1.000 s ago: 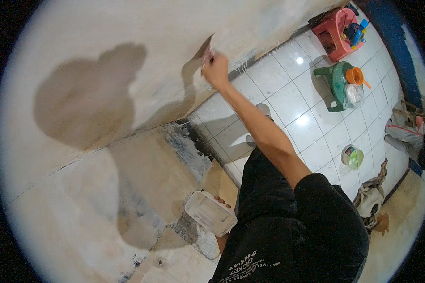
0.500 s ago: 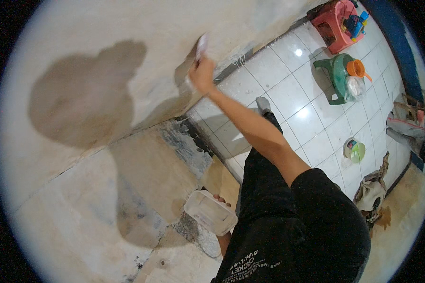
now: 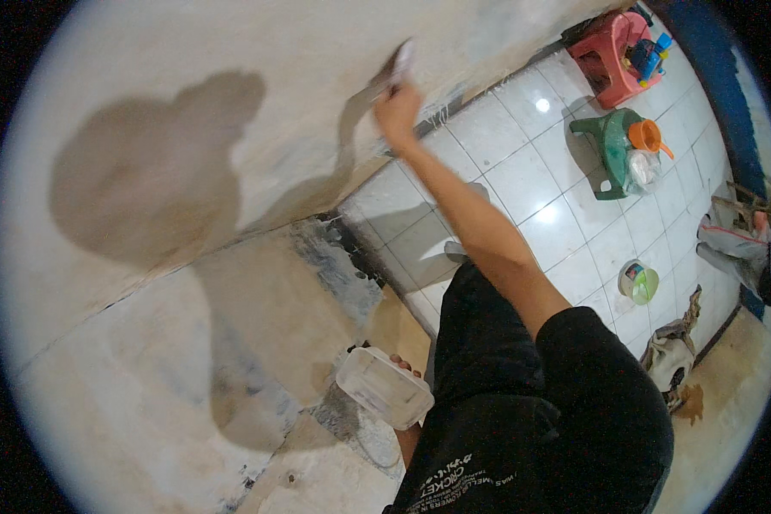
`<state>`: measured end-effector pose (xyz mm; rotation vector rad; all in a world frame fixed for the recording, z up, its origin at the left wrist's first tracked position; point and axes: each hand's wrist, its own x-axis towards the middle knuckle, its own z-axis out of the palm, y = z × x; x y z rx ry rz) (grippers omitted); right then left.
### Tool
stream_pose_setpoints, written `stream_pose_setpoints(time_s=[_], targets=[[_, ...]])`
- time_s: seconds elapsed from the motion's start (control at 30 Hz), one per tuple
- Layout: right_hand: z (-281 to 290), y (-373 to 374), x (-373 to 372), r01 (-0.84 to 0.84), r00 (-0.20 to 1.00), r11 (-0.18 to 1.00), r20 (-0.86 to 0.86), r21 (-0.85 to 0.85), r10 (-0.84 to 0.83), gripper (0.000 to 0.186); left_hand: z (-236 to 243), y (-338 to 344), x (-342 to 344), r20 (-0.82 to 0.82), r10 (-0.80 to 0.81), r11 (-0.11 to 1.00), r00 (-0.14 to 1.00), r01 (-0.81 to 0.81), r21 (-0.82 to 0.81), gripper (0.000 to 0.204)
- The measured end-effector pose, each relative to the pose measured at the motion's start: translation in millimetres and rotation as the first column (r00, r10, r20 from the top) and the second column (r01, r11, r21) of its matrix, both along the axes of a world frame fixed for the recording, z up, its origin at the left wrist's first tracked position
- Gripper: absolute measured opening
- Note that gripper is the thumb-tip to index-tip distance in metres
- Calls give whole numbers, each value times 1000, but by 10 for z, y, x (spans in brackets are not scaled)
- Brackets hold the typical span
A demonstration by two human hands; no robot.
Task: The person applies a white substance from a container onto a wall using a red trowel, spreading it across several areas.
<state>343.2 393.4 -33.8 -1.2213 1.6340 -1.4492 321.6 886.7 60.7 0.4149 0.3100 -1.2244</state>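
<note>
My right hand [image 3: 399, 118] is stretched out to the wall [image 3: 317, 51], its fingers closed round the handle of a whitish paintbrush [image 3: 404, 60]. Motion blurs the brush, and its tip lies at or very close to the wall surface. Lower down, near my body, my left hand [image 3: 405, 367] grips a clear rectangular plastic tub [image 3: 384, 387] by its side. Some whitish matter seems to coat the tub's inside. Most of the left palm is hidden behind the tub.
A pink stool [image 3: 612, 60] with bottles and a green stool [image 3: 617, 154] bearing an orange dipper [image 3: 645, 134] stand on white floor tiles. A small tub [image 3: 638, 283] and a crumpled cloth [image 3: 670, 355] lie nearer. Bare patchy plaster [image 3: 146, 360] spreads at the left.
My right hand and the brush have moved right and slightly up along the wall. My foot has drawn back toward me. The left hand and tub stay almost still.
</note>
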Motion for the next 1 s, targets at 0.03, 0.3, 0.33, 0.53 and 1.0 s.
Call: stream_pose_setpoints(time_s=[0.03, 0.3, 0.33, 0.53, 1.0], targets=[[27, 266, 232, -48, 999, 998, -16, -40, 47, 9, 10, -33, -11, -40, -1, 1000, 999, 1, -18, 69], [-206, 663, -245, -91, 981, 996, 172, 20, 86, 32, -70, -12, 116, -202, 14, 999, 979, -5, 45, 71], [-153, 578, -318, -61, 986, 998, 158, -10, 62, 33, -191, 133, 145, -205, 29, 999, 978, -20, 45, 72], [-221, 222, -160, 172, 952, 984, 266, -50, -153, 19, -101, 58, 34, -103, -19, 996, 994, 28, 87, 70], [-384, 841, 307, 60, 993, 996, 106, -63, -53, 25, -46, 66, 114, -82, 31, 975, 996, -12, 221, 71]])
